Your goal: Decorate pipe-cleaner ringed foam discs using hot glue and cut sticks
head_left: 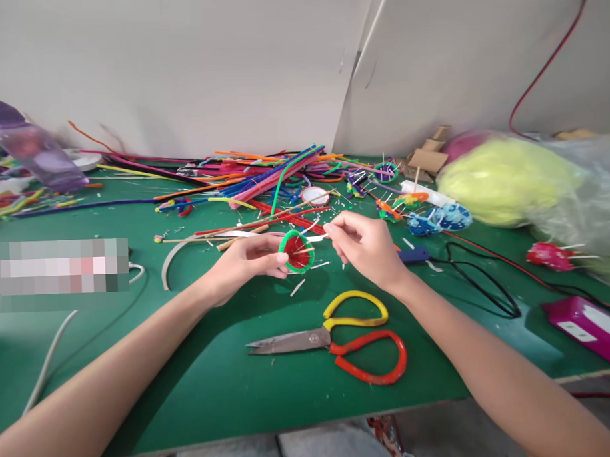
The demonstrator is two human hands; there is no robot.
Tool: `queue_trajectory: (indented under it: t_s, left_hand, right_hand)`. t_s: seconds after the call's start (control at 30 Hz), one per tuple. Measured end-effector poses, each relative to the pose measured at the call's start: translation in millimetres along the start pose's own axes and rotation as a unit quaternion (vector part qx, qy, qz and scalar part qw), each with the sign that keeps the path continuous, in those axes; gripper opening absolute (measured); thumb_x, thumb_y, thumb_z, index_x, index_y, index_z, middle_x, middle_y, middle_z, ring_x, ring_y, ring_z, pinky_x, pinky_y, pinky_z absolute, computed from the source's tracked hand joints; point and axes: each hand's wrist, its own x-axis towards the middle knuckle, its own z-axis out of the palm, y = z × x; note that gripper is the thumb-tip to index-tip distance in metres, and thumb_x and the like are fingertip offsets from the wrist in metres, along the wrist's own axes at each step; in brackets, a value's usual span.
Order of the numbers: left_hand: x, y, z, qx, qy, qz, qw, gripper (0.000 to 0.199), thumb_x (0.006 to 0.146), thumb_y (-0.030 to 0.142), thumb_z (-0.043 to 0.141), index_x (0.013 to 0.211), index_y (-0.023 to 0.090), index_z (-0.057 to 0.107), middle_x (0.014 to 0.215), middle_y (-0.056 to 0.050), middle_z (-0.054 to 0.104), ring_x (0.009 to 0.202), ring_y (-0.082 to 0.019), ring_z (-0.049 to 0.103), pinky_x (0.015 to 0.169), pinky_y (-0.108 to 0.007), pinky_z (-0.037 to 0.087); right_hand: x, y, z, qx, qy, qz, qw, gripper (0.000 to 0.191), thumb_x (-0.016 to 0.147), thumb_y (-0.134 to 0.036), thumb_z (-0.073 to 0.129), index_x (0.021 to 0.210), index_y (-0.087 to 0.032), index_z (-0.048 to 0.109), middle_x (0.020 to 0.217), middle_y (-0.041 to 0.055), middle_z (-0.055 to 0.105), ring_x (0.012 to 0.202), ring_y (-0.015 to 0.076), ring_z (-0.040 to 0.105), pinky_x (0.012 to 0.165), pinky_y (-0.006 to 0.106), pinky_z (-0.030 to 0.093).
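Note:
My left hand (258,257) holds a small round piece (300,251) with a green fuzzy rim and a red inside, pinched at its left edge between thumb and fingers. Thin pale sticks show inside the round piece. Just to its right, my right hand (358,240) has its thumb and forefinger pinched together near a thin white strip; whether the fingertips grip it is too small to tell. Scissors (316,339) with one yellow and one red handle lie on the green table (205,385) below the hands.
Coloured pipe cleaners (273,176) are heaped along the wall. A purple bottle (37,148) stands at the left. On the right are blue dotted pieces (452,217), a bag with yellow contents (503,178), a black cable (502,308) and a magenta box (586,329).

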Motion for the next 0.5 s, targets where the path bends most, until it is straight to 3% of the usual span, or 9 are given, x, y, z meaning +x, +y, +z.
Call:
queue_trajectory:
  t_s: [0.17, 0.3, 0.5]
  left_hand:
    - [-0.4, 1.1, 1.0, -0.002, 0.006, -0.005, 1.0, 0.044, 0.07, 0.036, 0.078, 0.107, 0.013, 0.068, 0.102, -0.011, 0.07, 0.084, -0.02, 0.067, 0.075, -0.033, 0.058]
    - [-1.1, 0.5, 0.4, -0.001, 0.007, -0.005, 1.0, 0.045, 0.07, 0.036, 0.077, 0.108, 0.013, 0.068, 0.102, -0.011, 0.07, 0.085, -0.02, 0.067, 0.076, -0.034, 0.058]
    - [-0.8, 0.4, -1.0, -0.028, 0.012, 0.006, 1.0, 0.036, 0.073, 0.034, 0.075, 0.101, 0.012, 0.069, 0.094, -0.009, 0.07, 0.081, -0.017, 0.066, 0.076, -0.032, 0.058]
  right_hand:
    - [0.8, -0.1, 0.7, 0.025, 0.015, 0.012, 1.0, 0.032, 0.089, -0.041, 0.053, 0.067, -0.019, 0.051, 0.052, -0.0038, 0.047, 0.045, 0.0083, 0.044, 0.046, 0.024, 0.036]
    - [0.6, 1.7, -0.5, 0.061, 0.016, 0.03, 0.998, 0.027, 0.092, -0.04, 0.048, 0.077, -0.019, 0.055, 0.051, -0.0048, 0.049, 0.041, 0.0083, 0.046, 0.043, 0.023, 0.037]
    - [0.4, 4.8, -1.0, 0.044, -0.016, 0.024, 0.999, 0.009, 0.088, -0.027, 0.052, 0.086, -0.019, 0.057, 0.052, -0.0057, 0.05, 0.042, 0.0088, 0.046, 0.045, 0.023, 0.037]
